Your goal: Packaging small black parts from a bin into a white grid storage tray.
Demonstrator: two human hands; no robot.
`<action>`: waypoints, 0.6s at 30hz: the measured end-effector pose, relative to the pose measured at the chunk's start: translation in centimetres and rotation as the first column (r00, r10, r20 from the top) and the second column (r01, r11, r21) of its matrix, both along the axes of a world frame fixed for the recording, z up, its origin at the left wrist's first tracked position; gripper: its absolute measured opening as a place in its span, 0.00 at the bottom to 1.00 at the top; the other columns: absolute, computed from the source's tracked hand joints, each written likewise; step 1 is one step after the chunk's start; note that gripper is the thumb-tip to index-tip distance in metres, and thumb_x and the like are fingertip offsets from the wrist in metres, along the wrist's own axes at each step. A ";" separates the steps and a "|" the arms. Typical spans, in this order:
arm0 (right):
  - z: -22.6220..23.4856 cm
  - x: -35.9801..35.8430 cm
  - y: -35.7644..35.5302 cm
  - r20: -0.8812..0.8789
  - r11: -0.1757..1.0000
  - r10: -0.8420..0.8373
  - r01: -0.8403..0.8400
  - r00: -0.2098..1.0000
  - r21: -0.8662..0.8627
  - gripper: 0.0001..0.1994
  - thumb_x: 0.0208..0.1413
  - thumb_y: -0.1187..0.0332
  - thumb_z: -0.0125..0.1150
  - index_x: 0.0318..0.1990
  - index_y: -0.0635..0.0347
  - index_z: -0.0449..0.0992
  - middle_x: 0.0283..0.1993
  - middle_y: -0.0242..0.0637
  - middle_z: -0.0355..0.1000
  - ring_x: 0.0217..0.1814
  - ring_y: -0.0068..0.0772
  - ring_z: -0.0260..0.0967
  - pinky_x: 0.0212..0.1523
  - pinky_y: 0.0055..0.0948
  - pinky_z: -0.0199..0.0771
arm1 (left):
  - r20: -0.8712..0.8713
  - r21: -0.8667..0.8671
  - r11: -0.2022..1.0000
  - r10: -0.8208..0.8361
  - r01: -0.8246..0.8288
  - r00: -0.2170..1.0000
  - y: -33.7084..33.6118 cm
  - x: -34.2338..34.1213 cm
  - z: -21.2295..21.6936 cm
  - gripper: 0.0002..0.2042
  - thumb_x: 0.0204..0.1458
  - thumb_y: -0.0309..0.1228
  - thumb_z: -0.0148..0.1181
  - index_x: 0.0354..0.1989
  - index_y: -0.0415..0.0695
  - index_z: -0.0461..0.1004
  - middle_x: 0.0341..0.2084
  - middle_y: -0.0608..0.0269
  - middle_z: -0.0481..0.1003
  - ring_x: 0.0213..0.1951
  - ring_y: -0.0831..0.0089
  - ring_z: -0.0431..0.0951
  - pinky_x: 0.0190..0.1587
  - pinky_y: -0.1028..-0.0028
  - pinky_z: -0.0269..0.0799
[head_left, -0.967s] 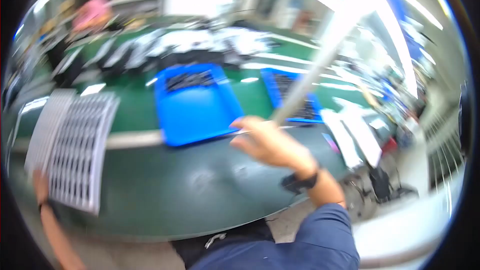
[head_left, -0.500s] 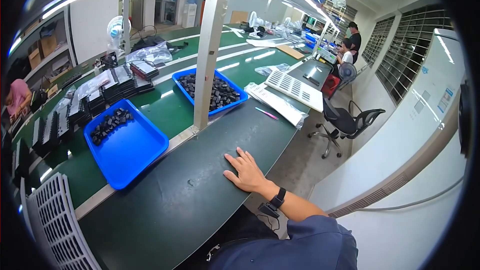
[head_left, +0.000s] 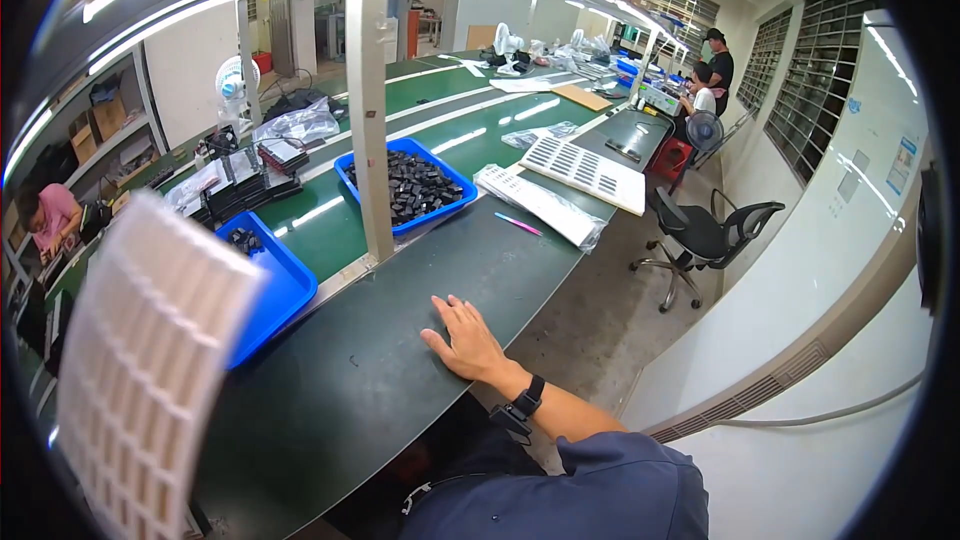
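Observation:
My right hand (head_left: 465, 342) rests palm down on the dark green worktop (head_left: 330, 395), fingers spread and nothing in them. A dark band with a small black device is on its wrist. At the left, a white slotted tray (head_left: 150, 360) stands raised and tilted, blurred by motion. No part of my left hand shows, so what holds the tray up is hidden. Behind it sits a blue bin (head_left: 275, 305), partly covered, with some small black parts (head_left: 243, 240) at its far end. A second blue bin (head_left: 462, 202) is heaped with black parts (head_left: 420, 185).
An upright white post (head_left: 370, 120) rises beside the second bin. Farther right lie a pink pen (head_left: 518, 224), a plastic-wrapped white panel (head_left: 545, 208) and a white tray with dark slots (head_left: 585, 172). A black office chair (head_left: 705, 230) stands right of the worktop. Other people sit or stand farther off.
The white slotted tray has risen from the lower left and now covers part of the nearer blue bin. My right hand stays flat on the worktop; the view has shifted slightly.

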State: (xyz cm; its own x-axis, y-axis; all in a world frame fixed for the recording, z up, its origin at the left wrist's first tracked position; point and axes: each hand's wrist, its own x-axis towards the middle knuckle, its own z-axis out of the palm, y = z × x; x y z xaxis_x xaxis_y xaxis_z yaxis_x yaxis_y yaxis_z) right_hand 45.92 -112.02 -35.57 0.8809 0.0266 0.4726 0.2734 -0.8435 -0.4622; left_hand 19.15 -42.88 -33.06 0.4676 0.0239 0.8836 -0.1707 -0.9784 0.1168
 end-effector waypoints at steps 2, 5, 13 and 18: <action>-1.2 0.5 -0.1 0.079 0.988 0.012 -0.024 0.997 0.151 0.32 0.70 0.48 0.56 0.70 0.65 0.66 0.62 0.52 0.74 0.73 0.58 0.65 0.73 0.55 0.61 | -0.179 -0.014 0.989 -0.149 0.149 0.973 -13.5 3.5 2.9 0.15 0.71 0.27 0.49 0.51 0.28 0.79 0.51 0.44 0.80 0.54 0.46 0.80 0.55 0.57 0.78; -4.3 2.4 -2.5 0.000 0.731 0.222 -0.166 0.975 0.662 0.30 0.72 0.49 0.54 0.68 0.68 0.67 0.59 0.58 0.75 0.66 0.57 0.71 0.67 0.49 0.71 | -0.373 -0.305 0.925 -0.333 0.225 0.866 -23.5 4.2 4.2 0.11 0.57 0.22 0.58 0.46 0.34 0.81 0.58 0.49 0.78 0.63 0.48 0.74 0.68 0.56 0.66; -0.8 0.6 -4.3 -0.147 -0.030 0.420 0.175 0.895 0.984 0.23 0.73 0.53 0.54 0.61 0.65 0.73 0.57 0.52 0.77 0.57 0.43 0.77 0.57 0.38 0.79 | -0.561 -0.303 0.952 -0.203 0.030 0.803 -32.2 6.6 2.4 0.15 0.46 0.31 0.77 0.25 0.39 0.73 0.51 0.52 0.80 0.54 0.51 0.77 0.57 0.59 0.72; 1.2 -1.0 -3.6 -0.223 0.016 0.337 0.231 0.915 0.973 0.17 0.75 0.56 0.53 0.53 0.62 0.77 0.50 0.42 0.80 0.51 0.30 0.77 0.51 0.30 0.81 | -0.454 -0.020 0.974 -0.209 0.224 0.866 -34.3 7.1 5.5 0.20 0.45 0.40 0.80 0.27 0.39 0.73 0.50 0.54 0.78 0.50 0.53 0.78 0.53 0.57 0.71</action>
State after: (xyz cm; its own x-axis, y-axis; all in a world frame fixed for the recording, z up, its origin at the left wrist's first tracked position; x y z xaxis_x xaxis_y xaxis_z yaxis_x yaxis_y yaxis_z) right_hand 44.89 -115.59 -34.41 0.9684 -0.1480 -0.2006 -0.0981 0.5137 -0.8523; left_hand 26.26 -77.20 -27.52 0.8052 -0.1489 0.5740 -0.3149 -0.9276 0.2011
